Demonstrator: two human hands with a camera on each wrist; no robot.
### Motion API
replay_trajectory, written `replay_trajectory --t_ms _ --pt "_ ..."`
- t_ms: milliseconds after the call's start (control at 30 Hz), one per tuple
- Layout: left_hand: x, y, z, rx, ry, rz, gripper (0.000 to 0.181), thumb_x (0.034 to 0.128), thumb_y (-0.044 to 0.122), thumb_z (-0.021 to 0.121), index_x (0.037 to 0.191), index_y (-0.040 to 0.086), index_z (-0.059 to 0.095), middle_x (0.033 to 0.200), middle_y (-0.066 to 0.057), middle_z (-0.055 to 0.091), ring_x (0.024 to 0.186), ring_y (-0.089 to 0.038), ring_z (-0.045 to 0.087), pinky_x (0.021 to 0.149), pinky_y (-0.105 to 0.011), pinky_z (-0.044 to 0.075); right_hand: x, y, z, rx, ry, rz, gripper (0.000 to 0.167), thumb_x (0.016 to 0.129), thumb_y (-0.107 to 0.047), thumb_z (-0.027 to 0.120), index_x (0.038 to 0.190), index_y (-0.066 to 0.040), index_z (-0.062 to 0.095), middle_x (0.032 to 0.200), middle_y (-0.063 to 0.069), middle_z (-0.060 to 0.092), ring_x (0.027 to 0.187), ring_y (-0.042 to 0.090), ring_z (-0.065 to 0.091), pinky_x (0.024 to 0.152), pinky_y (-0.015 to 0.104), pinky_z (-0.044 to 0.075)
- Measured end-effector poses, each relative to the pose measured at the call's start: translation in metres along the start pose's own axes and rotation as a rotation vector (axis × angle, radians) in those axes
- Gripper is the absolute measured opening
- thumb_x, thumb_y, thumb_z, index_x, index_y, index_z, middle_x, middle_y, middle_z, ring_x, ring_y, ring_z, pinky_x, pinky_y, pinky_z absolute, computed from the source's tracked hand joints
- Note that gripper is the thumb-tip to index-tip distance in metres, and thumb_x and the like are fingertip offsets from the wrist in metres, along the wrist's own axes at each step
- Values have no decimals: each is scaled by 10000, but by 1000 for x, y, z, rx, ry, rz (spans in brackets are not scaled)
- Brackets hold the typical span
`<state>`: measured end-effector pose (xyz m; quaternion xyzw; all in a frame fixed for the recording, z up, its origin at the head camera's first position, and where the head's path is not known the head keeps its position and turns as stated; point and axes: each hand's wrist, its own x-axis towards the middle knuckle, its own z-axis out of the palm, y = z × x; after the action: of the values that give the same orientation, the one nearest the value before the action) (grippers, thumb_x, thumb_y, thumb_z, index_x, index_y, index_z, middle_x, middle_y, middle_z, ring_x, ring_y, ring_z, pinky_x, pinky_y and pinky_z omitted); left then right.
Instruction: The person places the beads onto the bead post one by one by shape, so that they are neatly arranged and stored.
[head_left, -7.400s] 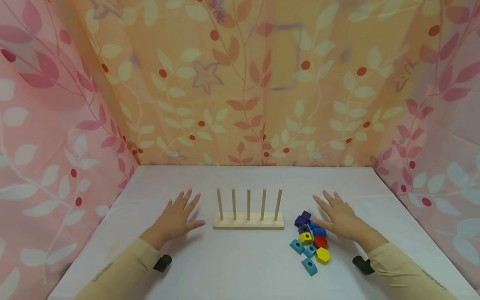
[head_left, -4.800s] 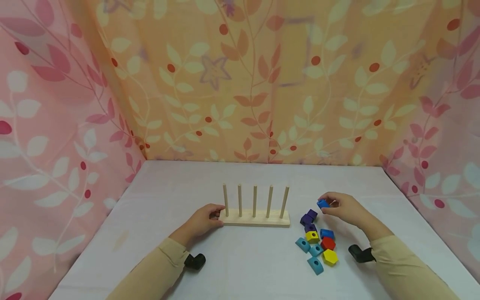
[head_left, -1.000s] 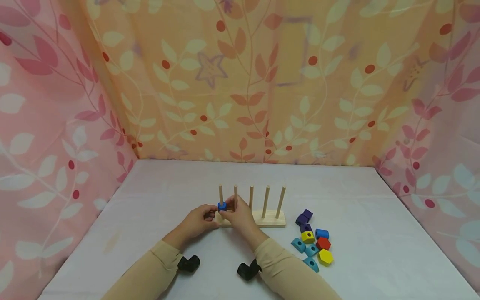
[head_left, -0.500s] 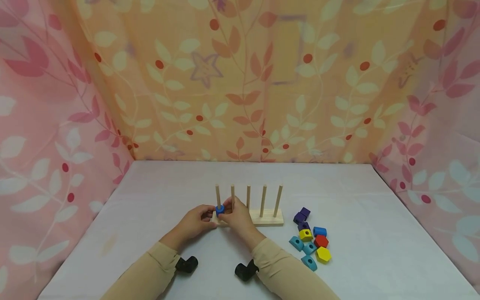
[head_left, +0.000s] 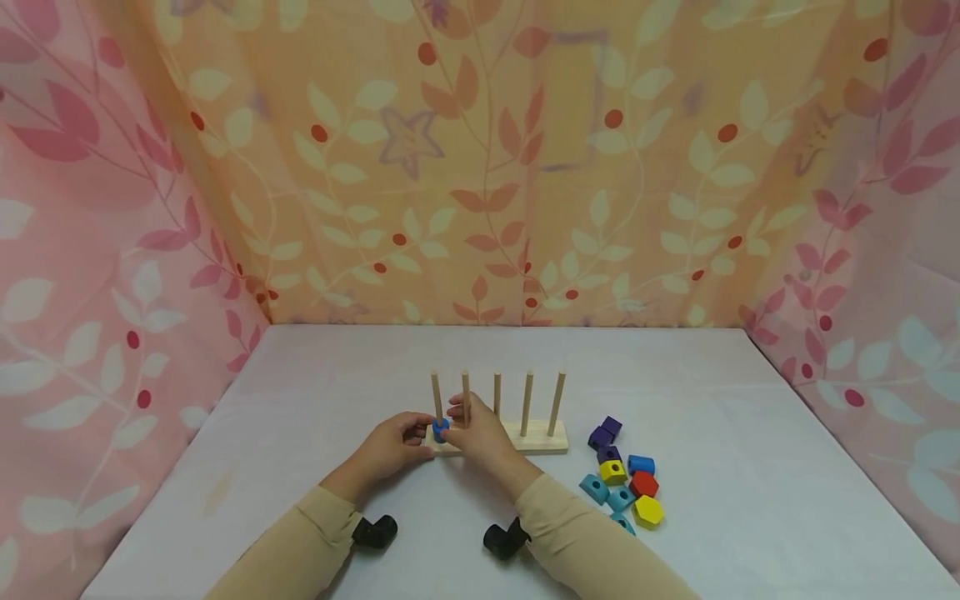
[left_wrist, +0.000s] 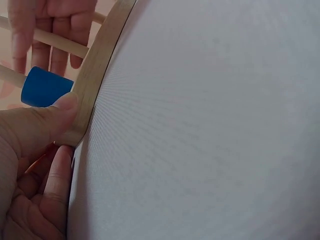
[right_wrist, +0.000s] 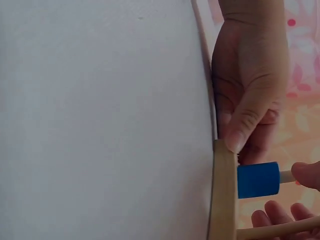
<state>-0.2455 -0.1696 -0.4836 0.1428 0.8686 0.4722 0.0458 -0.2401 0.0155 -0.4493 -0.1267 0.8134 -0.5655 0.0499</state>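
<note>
A wooden stand (head_left: 551, 446) with upright pegs stands in front of the person. The left hand (head_left: 384, 450) grips its left end, the thumb on the base (left_wrist: 89, 95) in the left wrist view. A blue block (head_left: 440, 431) sits around the leftmost peg, down against the base (right_wrist: 225, 192), as both wrist views show. The right hand (head_left: 483, 437) is beside that peg, its fingers loosely extended behind the second peg. In the right wrist view its thumb is near the peg above the blue block (right_wrist: 258, 180), apart from the block, and its fingers (right_wrist: 277, 215) hold nothing.
Right of the stand lie loose blocks: purple (head_left: 609, 454), yellow (head_left: 612, 473), teal (head_left: 594, 488), blue (head_left: 641, 465), a red hexagon (head_left: 643, 483) and a yellow hexagon (head_left: 648, 512). The right sleeve (head_left: 592, 542) partly covers one teal block. Patterned cloth (head_left: 480, 167) hangs behind the table.
The blue block, first carried from the pile to the stand, has moved down the leftmost peg to the base. The right hand has let go of it and its fingers have loosened. The left hand still grips the stand.
</note>
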Motion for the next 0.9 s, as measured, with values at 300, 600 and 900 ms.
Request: replay_trajectory --t_ms 300,600,900 --pt "-1 3 0 15 10 -35 480 726 122 768 1166 59 587 1017 -41 598 941 -170 577 842 -334 476 -5 -28 -18 -51 1 -94 491 833 -98 663 1274 -83 449 1187 101 583 1139 266 523 931 427 417" --pt "1 -1 1 39 6 -68 475 739 153 762 1176 102 585 1031 -18 592 942 -148 573 850 -331 475 -8 -66 -36 -52 -10 -156 504 838 -91 656 1298 -75 452 1218 116 550 1185 262 482 980 397 377" --pt "0 -2 1 34 8 -52 464 741 168 762 1169 109 592 1015 -16 591 928 -142 558 848 -334 471 -9 -88 -51 23 -3 -218 477 826 -46 657 1272 -60 489 1205 85 560 1151 210 496 994 369 369"
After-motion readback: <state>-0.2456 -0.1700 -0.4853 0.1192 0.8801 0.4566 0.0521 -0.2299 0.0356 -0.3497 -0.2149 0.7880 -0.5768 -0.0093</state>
